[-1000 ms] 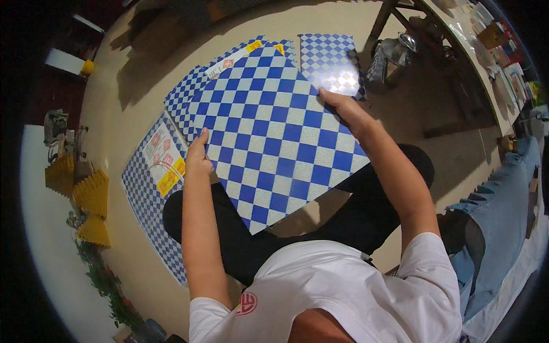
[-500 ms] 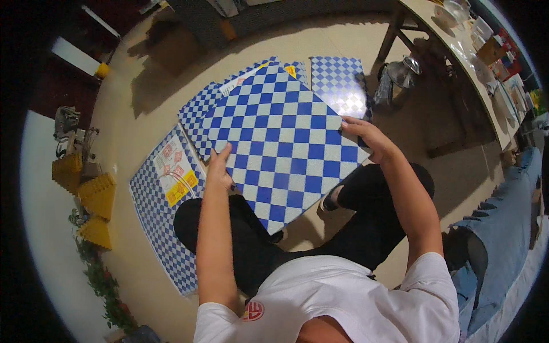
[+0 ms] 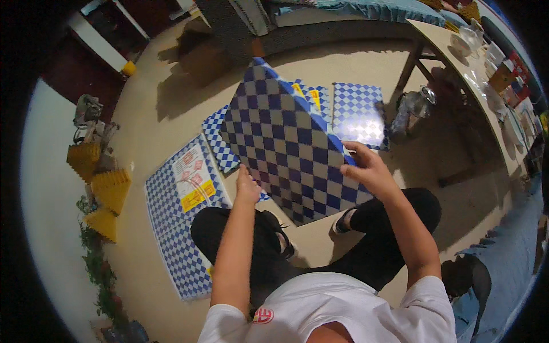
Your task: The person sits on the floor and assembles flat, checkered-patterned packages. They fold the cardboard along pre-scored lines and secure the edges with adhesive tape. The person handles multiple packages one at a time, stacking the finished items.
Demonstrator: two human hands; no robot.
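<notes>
A stiff, blue-and-white checkered panel (image 3: 291, 143) is held up in front of me, tilted so that its far edge stands high. My right hand (image 3: 369, 168) is closed on its right edge, thumb on the face toward me. At the lower left edge my left hand (image 3: 247, 186) grips it, fingers partly hidden behind. Below it on the floor lie more checkered pieces, among them a flat one (image 3: 214, 128) partly covered by the held panel. Another flat checkered panel (image 3: 357, 108) lies beyond my right hand, shining with reflected light.
Left of my knee lies a checkered package (image 3: 177, 228) with a white-and-yellow label. A wooden table (image 3: 420, 34) with clutter stands at the right, a bagged metal item (image 3: 414, 106) by its leg. Yellow folded pieces (image 3: 106, 191) and a leafy garland (image 3: 94, 263) line the left wall.
The panel has tipped up from nearly flat, its far edge rising and its near face now in shade. Both hands keep their hold. My view has shifted, so the room appears lower and further right.
</notes>
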